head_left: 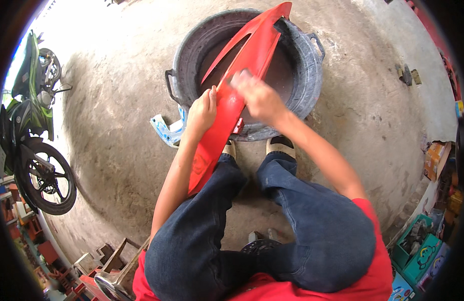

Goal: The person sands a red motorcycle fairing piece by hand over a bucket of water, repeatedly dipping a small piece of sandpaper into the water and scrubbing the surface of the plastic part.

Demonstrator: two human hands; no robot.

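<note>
A long red plastic panel (231, 108), like a motorcycle body panel, slants from my left thigh up across a big round black tub (307, 85). Its far end is forked and reaches the tub's far rim. My left hand (203, 111) grips the panel's left edge, fingers closed on it. Over the panel's middle, my right hand (262, 100) is closed, its fingertips pressed together near the red surface and blurred by motion. Something small and greyish seems to be under those fingertips, too smeared to name. Murky brownish water appears to lie in the tub.
A white and blue plastic piece (166, 131) lies at the tub's near left. A green and black motorcycle (41, 145) stands far left. Teal boxes (418, 248) and a cardboard box (437, 160) line the right side. Wooden pieces (114, 258) are at lower left.
</note>
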